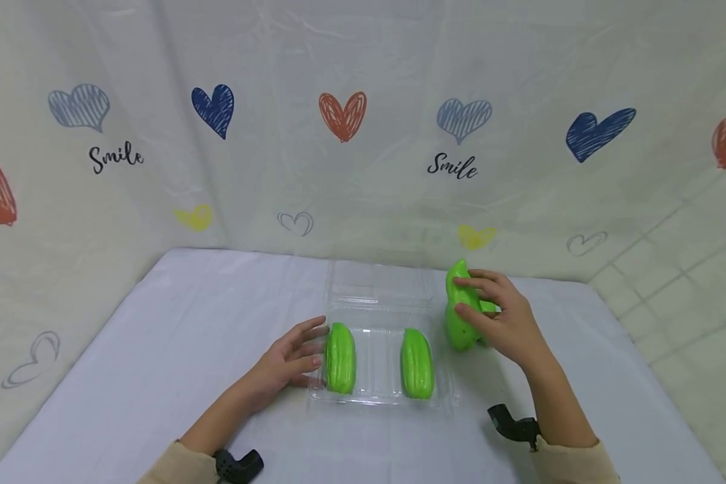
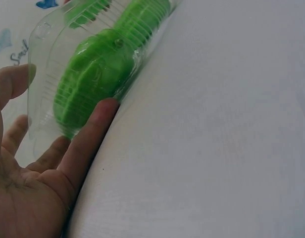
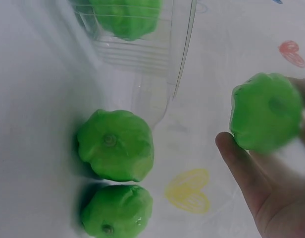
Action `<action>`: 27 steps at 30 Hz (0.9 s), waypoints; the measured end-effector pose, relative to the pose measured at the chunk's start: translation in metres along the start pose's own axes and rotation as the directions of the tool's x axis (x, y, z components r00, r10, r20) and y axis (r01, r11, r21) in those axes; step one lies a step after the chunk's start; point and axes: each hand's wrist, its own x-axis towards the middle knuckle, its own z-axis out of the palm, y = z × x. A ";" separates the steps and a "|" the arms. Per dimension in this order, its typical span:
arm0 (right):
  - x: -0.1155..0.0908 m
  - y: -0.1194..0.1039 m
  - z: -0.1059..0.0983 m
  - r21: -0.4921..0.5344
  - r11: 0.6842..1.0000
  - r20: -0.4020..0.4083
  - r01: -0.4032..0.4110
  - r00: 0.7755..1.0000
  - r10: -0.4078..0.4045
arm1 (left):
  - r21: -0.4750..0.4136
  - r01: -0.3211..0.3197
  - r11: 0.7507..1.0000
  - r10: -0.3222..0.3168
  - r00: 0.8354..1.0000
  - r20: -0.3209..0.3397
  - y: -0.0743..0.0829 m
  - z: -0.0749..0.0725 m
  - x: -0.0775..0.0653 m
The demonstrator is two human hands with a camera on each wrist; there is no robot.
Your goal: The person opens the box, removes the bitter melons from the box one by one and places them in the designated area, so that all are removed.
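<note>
Holds a green vegetable (image 1: 458, 296) in the right hand (image 1: 502, 319), with thumb and fingers curled about its sides, just right of a clear plastic box (image 1: 378, 363) and toward its far corner. Shows it lifted off the white tablecloth (image 1: 278, 444) in the right wrist view, apart from two loose vegetables (image 3: 115, 145) lying close side by side, just beyond the right end of the box and mostly hidden in the head view. Has the left hand (image 1: 287, 356) at the left wall of the box, with fingers spread wide and touching the plastic. Has two more inside, laid lengthwise from near to far: a left vegetable (image 1: 341, 359) by the left wall and a right vegetable (image 1: 417, 363) toward the right wall, with bare plastic between. Has the clear lid (image 1: 380, 286) folded back on the far side. Wears beige sleeves (image 1: 575, 464) and black wrist devices (image 1: 514, 428). Faces a pale curtain (image 1: 375, 40) printed with hearts.
</note>
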 end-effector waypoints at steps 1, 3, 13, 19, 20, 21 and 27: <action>0.000 0.001 -0.001 0.002 1.000 -0.004 -0.002 1.000 0.002 | -0.003 -0.002 1.000 0.002 1.000 0.001 0.000 0.000 0.000; 0.000 0.001 -0.003 0.004 1.000 -0.010 -0.007 1.000 0.007 | -0.008 -0.004 1.000 0.004 1.000 0.003 0.000 -0.001 0.001; -0.003 0.006 -0.014 -0.002 0.998 -0.047 -0.067 0.997 0.066 | -0.009 0.001 1.000 -0.001 1.000 0.001 0.000 0.000 0.000; -0.004 0.008 -0.019 -0.026 0.997 -0.062 -0.078 0.995 0.076 | -0.012 0.002 1.000 -0.002 1.000 0.005 0.000 0.001 -0.001; -0.005 0.009 -0.020 -0.027 0.997 -0.065 -0.078 0.995 0.076 | -0.013 0.003 1.000 -0.003 1.000 0.006 0.000 0.001 -0.001; -0.005 0.009 -0.021 -0.027 0.996 -0.068 -0.080 0.995 0.078 | -0.015 0.005 1.000 -0.005 1.000 0.006 0.000 0.001 -0.001; -0.004 0.010 -0.027 -0.021 0.995 -0.086 -0.095 0.992 0.093 | -0.011 0.008 1.000 -0.008 1.000 -0.001 0.002 0.002 -0.002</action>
